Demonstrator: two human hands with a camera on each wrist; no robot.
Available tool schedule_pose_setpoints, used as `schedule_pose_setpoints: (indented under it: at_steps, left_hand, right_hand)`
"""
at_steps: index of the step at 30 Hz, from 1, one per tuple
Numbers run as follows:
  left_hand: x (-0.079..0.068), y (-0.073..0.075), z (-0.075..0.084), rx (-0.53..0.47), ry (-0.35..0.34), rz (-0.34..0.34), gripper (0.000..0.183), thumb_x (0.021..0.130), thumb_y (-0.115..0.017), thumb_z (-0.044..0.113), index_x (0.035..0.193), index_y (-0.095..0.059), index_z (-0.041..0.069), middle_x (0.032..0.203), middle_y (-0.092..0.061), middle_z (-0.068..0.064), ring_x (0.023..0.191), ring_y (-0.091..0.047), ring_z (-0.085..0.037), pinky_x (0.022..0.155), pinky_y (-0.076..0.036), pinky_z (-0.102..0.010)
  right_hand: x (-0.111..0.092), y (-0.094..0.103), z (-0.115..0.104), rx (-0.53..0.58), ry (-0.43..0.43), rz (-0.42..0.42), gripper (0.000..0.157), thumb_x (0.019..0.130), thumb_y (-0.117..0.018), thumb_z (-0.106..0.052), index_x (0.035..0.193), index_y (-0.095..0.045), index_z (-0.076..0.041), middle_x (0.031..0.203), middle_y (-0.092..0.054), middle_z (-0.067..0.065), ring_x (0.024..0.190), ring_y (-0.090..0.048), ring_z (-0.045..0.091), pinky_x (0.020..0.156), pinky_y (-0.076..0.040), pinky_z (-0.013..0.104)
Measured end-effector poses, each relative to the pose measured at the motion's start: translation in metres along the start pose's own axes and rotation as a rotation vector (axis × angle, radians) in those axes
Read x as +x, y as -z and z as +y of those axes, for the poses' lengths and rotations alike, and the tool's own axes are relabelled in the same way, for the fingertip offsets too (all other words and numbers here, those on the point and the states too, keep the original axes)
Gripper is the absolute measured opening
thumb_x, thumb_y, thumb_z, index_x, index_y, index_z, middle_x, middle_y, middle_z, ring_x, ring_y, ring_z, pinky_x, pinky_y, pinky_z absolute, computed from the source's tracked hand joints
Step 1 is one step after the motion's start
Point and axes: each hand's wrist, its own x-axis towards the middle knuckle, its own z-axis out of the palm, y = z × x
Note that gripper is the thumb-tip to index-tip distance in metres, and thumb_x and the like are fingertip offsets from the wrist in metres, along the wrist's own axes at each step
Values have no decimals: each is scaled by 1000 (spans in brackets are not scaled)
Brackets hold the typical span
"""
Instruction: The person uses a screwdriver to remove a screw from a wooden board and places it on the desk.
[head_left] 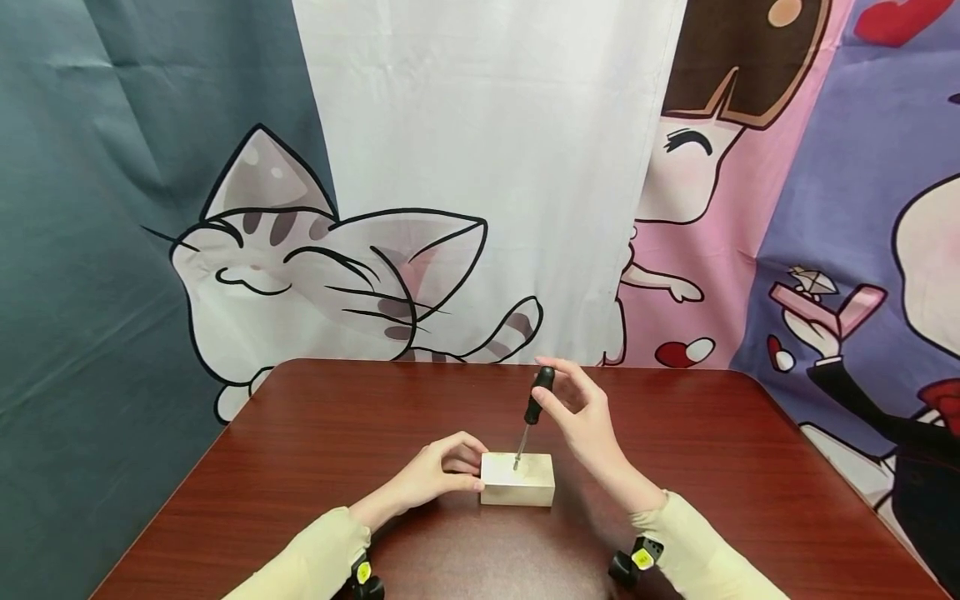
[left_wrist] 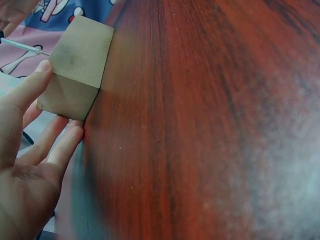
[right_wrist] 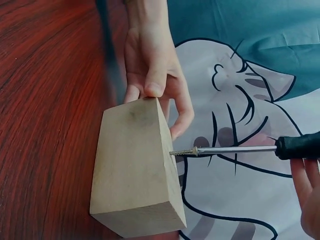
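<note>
A pale wooden block lies on the table with its long side toward me. My left hand grips its left end, thumb at the near corner and fingers toward the far side. Out of the block's top stands a screw, much of its thread showing above the wood. The tip of a screwdriver with a black handle and metal shaft meets the screw head, the tool leaning slightly right. Thumb and fingers of my right hand pinch the handle from the right, above the block.
The dark red wooden table surrounds the block and ends in a straight far edge. Behind it hangs a cloth printed with a cartoon cat and figures. A small dark camera with a yellow mark is worn at the right wrist, another at the left.
</note>
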Motion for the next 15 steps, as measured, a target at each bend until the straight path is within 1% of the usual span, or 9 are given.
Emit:
schedule_pose_setpoints:
  at_steps: [3, 4, 5, 6, 8, 11, 13, 15]
  left_hand:
    - [0, 0, -1, 0, 1, 0, 43, 83, -81, 19, 121, -62, 16, 115, -67, -14, 106, -70, -24, 88, -57, -22]
    - [0, 0, -1, 1, -1, -1, 43, 83, -81, 19, 121, -61, 16, 115, -67, -14, 106, -70, -24, 88, -57, -22]
    - [0, 0, -1, 4, -5, -2, 43, 83, -81, 20, 121, -61, 16, 115, -67, -14, 106, -70, -24, 89, -57, -23]
    - [0, 0, -2, 4, -6, -3, 43, 83, -81, 20, 122, -61, 16, 115, -67, -14, 106, -70, -23, 89, -57, -23]
    - [0, 0, -2, 4, -11, -4, 43, 83, -81, 20, 122, -61, 16, 115, -67, -14, 105, -70, -23, 89, -57, -23]
    - [0, 0, -3, 5, -16, -4, 43, 83, -81, 20, 121, -61, 16, 115, -68, -14, 105, -70, -23, 89, -57, -23]
    - [1, 0, -3, 7, -14, -3, 43, 83, -81, 21, 121, -61, 17, 115, -68, -12, 105, -70, -21, 89, -57, -22]
    - [1, 0, -3, 11, -13, -3, 43, 82, -81, 21, 121, -62, 18, 115, -68, -11, 105, -70, -20, 89, -57, -23]
  right_hand:
    - [0, 0, 1, 51, 40, -44, 48, 97, -60, -2, 143, -49, -8, 116, -70, 11, 102, -72, 19, 88, -59, 25]
    - [-1, -1, 1, 69, 49, -52, 48, 98, -58, -2, 144, -48, -8, 119, -70, 13, 104, -72, 22, 88, -59, 27]
    - [-1, -1, 2, 81, 52, -49, 47, 98, -57, -1, 143, -48, -7, 119, -69, 13, 105, -72, 23, 86, -60, 28]
    - [-1, -2, 2, 90, 49, -36, 44, 98, -58, -1, 141, -50, -6, 119, -70, 11, 105, -72, 22, 86, -60, 27]
    - [-1, -4, 2, 76, 28, 6, 40, 95, -62, -2, 135, -54, -4, 116, -70, 4, 98, -72, 15, 79, -61, 24]
    - [1, -6, 1, 36, -35, 76, 39, 90, -69, -2, 127, -58, -3, 102, -67, -3, 85, -67, 5, 68, -56, 18]
    - [3, -5, 1, 16, -71, 91, 40, 88, -73, -3, 125, -58, -3, 97, -64, -1, 79, -63, 4, 64, -52, 18]
    - [5, -4, 1, -1, -94, 89, 40, 88, -73, -4, 124, -58, -4, 92, -62, -1, 79, -61, 3, 65, -50, 18]
